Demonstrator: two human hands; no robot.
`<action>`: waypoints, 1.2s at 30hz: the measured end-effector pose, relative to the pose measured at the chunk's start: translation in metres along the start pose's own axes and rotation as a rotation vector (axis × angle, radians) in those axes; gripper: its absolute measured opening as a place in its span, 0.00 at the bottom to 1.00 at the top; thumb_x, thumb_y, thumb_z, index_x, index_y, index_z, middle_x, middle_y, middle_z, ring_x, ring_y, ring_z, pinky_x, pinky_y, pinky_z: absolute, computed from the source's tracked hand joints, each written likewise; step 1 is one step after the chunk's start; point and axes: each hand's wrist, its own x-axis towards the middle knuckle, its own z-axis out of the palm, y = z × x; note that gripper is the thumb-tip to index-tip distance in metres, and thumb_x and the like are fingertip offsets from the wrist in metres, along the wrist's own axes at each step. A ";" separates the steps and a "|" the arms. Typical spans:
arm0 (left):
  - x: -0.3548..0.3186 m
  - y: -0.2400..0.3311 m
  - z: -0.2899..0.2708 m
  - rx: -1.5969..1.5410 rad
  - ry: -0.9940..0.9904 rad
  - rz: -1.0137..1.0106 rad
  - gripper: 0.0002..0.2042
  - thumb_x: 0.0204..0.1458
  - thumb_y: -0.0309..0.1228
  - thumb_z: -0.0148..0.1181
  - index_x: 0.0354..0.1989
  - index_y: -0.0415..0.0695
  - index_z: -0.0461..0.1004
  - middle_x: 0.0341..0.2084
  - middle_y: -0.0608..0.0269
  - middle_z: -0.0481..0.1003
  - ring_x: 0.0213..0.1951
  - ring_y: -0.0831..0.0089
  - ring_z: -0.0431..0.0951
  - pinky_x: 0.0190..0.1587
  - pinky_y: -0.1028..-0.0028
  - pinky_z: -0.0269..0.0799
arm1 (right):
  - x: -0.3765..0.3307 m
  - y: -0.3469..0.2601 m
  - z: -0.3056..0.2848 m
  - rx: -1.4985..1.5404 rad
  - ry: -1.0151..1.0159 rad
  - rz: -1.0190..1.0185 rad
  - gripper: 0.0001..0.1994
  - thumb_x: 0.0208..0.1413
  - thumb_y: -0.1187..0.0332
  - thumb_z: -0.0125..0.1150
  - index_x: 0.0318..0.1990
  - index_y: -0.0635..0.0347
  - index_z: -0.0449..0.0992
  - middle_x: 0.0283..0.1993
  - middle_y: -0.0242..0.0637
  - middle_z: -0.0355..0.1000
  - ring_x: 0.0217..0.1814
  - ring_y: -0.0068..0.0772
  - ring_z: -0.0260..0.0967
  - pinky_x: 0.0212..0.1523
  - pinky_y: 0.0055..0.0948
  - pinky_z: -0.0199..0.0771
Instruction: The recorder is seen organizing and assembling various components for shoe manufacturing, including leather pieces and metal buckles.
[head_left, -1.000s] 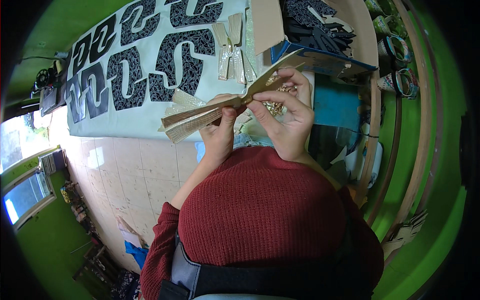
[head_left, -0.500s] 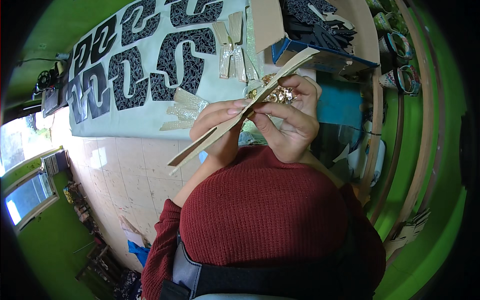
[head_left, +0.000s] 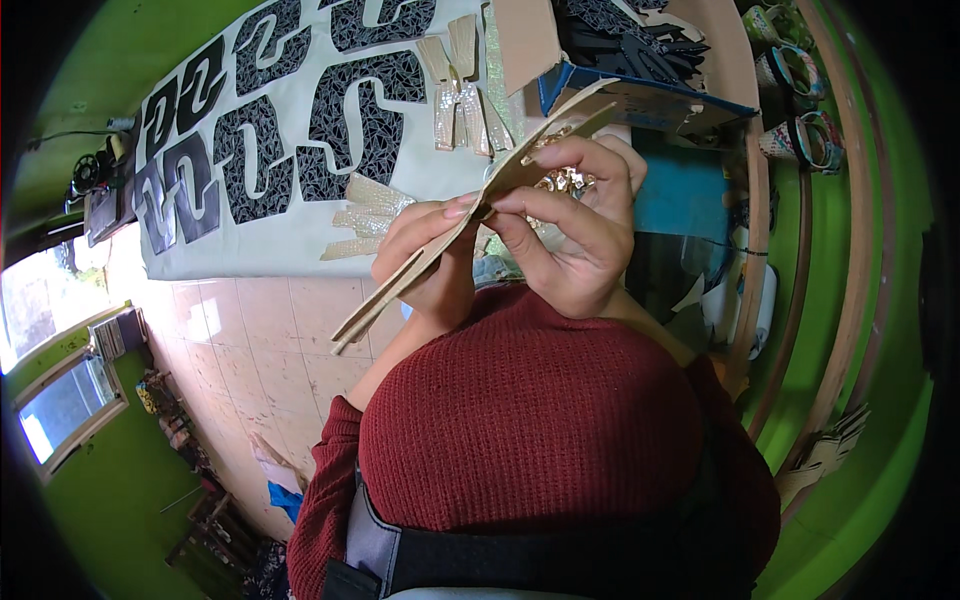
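Note:
Both of my hands hold a long, beige, strap-like flat piece [head_left: 398, 283], slanting from lower left to upper right and seen nearly edge-on. Its ends look split into layers or tails. My left hand [head_left: 428, 255] pinches it near the middle, thumb on top. Close beside, the thumb and fingers of my right hand [head_left: 580, 235] are pressed together at the piece's middle; whatever small part lies between those fingertips is hidden. Shiny gold-coloured metal pieces [head_left: 567, 182] show just behind my right fingers. More beige textured straps [head_left: 365, 218] lie on the table left of my left hand.
Black patterned S-shaped pieces [head_left: 245, 165] lie in rows on the pale table cover [head_left: 290, 245]. Another bundle of beige straps [head_left: 462, 110] rests farther back. A cardboard box [head_left: 660, 100] of black cut pieces stands at right, near wooden rails with hanging sandals [head_left: 803, 140].
The beige piece has turned a little in my hands and its far end has shifted slightly left and up. Both hands keep their pinch.

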 end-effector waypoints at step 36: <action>0.025 0.010 -0.002 -0.209 -0.144 -0.073 0.06 0.41 0.13 0.57 0.28 0.34 0.73 0.26 0.52 0.75 0.30 0.66 0.77 0.33 0.75 0.73 | 0.030 -0.005 -0.017 -0.223 -0.093 -0.199 0.10 0.24 0.67 0.69 0.21 0.44 0.77 0.37 0.21 0.62 0.44 0.31 0.52 0.44 0.29 0.47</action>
